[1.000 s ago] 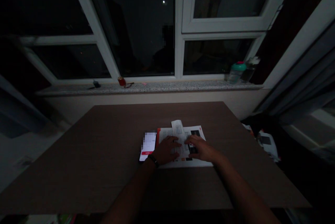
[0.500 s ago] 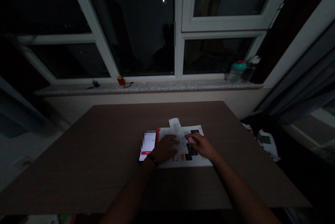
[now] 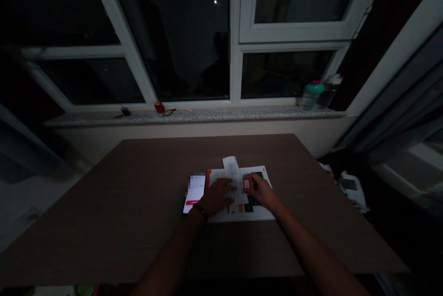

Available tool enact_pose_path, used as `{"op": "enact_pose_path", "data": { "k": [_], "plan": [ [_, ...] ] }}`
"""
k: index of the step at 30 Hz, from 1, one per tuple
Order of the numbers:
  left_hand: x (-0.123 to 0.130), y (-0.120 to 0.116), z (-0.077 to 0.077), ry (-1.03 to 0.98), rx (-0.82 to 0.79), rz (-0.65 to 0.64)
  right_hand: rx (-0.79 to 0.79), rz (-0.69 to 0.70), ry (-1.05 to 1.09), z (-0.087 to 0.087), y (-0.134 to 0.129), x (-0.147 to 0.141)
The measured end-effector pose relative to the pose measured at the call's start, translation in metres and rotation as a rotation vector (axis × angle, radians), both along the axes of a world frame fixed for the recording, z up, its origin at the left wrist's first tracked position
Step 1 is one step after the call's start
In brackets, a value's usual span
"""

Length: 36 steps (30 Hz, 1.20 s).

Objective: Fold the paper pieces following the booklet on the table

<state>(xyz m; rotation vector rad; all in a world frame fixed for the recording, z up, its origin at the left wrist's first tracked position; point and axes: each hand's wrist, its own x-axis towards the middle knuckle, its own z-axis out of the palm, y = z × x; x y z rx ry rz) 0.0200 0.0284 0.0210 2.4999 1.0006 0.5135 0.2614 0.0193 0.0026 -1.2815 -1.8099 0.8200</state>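
One left hand [image 3: 217, 197] lies spread on a paper slip [image 3: 231, 167]; one right hand [image 3: 261, 192], apart, pinches a small pink object [image 3: 247, 184].

The person's left forearm [image 3: 175, 250] and right forearm [image 3: 308, 245] are bare as far as they show. A narrow dark band [image 3: 200, 211] circles the left wrist, fitting closely. A finger of the left hand [image 3: 215, 199] bears a small dark mark [image 3: 226, 184], perhaps a ring, though dim light blurs it. The right hand [image 3: 261, 193] is bare.
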Motion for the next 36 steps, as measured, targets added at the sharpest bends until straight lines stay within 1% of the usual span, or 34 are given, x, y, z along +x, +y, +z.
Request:
{"op": "enact_pose_path", "data": {
  "k": [5, 11, 14, 18, 22, 25, 27, 32, 36],
  "plan": [
    [-0.001, 0.0, 0.0, -0.008, -0.009, 0.002, 0.02, -0.036, -0.103, 0.001, 0.002, 0.001],
    [0.001, -0.001, 0.003, 0.002, -0.019, 0.009, 0.035, -0.038, -0.196, 0.003, 0.002, 0.001],
    [0.001, -0.001, 0.002, 0.018, -0.024, 0.02, 0.011, -0.031, -0.22, 0.003, 0.002, 0.002],
    [0.001, -0.001, 0.003, 0.008, -0.014, 0.021, -0.019, 0.032, -0.221, 0.006, -0.001, 0.005],
    [0.001, -0.002, 0.005, 0.004, -0.023, 0.012, -0.012, 0.115, -0.218, 0.011, -0.007, 0.007],
    [0.001, -0.002, 0.004, 0.003, -0.018, 0.014, -0.007, 0.169, -0.23, 0.011, -0.011, 0.009],
    [0.001, -0.002, 0.003, 0.0, -0.011, 0.013, -0.011, 0.179, -0.242, 0.009, -0.012, 0.01],
    [0.0, -0.003, 0.003, -0.006, 0.003, -0.001, -0.013, 0.152, -0.234, 0.008, -0.011, 0.01],
    [0.0, -0.003, 0.004, 0.008, 0.005, -0.002, 0.015, 0.085, -0.22, 0.01, -0.008, 0.006]
  ]
}}
